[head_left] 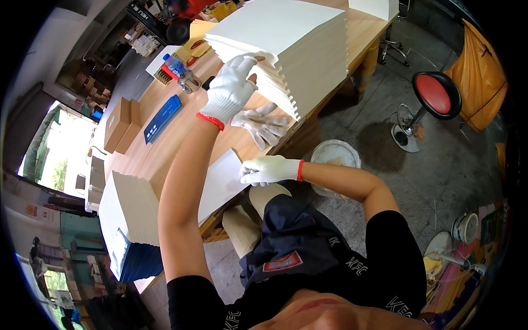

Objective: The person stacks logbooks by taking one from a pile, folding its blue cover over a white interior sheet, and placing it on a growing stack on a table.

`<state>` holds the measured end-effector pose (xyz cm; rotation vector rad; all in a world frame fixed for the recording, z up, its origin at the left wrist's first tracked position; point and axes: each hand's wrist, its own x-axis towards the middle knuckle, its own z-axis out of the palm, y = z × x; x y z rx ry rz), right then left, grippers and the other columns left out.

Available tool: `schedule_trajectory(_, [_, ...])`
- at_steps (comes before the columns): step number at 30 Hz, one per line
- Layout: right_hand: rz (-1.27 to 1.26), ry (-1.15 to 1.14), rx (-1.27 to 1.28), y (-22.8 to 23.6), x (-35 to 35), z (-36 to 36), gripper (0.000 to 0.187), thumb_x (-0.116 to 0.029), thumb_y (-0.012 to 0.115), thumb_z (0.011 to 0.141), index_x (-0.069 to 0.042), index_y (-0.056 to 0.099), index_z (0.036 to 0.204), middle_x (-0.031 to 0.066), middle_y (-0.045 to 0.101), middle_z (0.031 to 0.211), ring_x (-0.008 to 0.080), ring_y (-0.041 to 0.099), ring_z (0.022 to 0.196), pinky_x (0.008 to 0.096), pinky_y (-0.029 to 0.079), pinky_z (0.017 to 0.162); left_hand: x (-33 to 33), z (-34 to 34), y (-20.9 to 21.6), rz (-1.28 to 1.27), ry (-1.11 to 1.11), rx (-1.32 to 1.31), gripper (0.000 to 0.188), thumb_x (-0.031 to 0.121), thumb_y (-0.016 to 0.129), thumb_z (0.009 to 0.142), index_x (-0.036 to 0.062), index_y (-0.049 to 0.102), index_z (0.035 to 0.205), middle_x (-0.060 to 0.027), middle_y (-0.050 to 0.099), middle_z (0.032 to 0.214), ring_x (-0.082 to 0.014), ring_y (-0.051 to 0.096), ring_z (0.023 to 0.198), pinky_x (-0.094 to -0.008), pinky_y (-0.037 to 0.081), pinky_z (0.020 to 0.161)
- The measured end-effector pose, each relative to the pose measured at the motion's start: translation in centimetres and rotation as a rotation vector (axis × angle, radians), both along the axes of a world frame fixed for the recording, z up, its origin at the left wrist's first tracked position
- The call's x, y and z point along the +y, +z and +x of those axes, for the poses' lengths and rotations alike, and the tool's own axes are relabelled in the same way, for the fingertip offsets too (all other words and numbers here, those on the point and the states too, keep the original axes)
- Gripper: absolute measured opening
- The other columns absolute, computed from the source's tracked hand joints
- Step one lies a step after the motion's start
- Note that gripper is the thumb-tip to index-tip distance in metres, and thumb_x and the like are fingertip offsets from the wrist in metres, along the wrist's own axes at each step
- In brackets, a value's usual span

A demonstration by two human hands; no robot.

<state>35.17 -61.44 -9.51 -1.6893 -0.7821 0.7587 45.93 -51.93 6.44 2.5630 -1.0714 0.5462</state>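
My left hand (234,82), in a white knit glove with a red cuff and bare fingertips showing, reaches to the near left side of a tall stack of white folded sheets (297,60). Its thumb and a finger are apart at the stack's edge, with no sheet visibly between them. My right hand (269,170), gloved alike, is closed beside the right edge of a white sheet (220,181) on the table; whatever its fingers may hold is hidden. Between my hands lies a loose white work glove (259,125).
The wooden table (187,118) also bears blue flat packs (163,119), brown boxes (122,125), a water bottle (175,65) and another sheet stack (135,206) at left. On the floor to the right stand a white bucket (355,151) and a red-and-black stool (436,94).
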Motion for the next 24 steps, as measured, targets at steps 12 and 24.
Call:
schedule_trajectory(12, [0.061,-0.028,0.063,-2.2,-1.9,0.0,0.034,-0.039,0.059,0.097,-0.008,0.062,0.11,0.0026,0.066,0.086,0.0116,0.06,0.071,0.0282,0.051,0.068,-5.0,1.9,3.1,-0.287,0.224,0.422,0.036,0.024,0.049,0.096,0.0095,0.057,0.127,-0.0122,0.063,0.122,-0.0311,0.06,0.103,-0.0414,0.052,0.086])
schedule_trajectory(24, [0.059,-0.271,-0.658,1.0,4.6,1.6,0.047,-0.047,0.061,0.093,-0.011,0.061,0.123,0.0111,0.073,0.099,0.0295,0.071,0.087,0.0404,0.054,0.078,-2.0,14.1,2.8,-1.389,-0.21,1.243,0.039,0.001,0.049,0.091,0.0003,0.055,0.129,-0.0138,0.069,0.097,-0.0216,0.064,0.07,-0.0259,0.054,0.051])
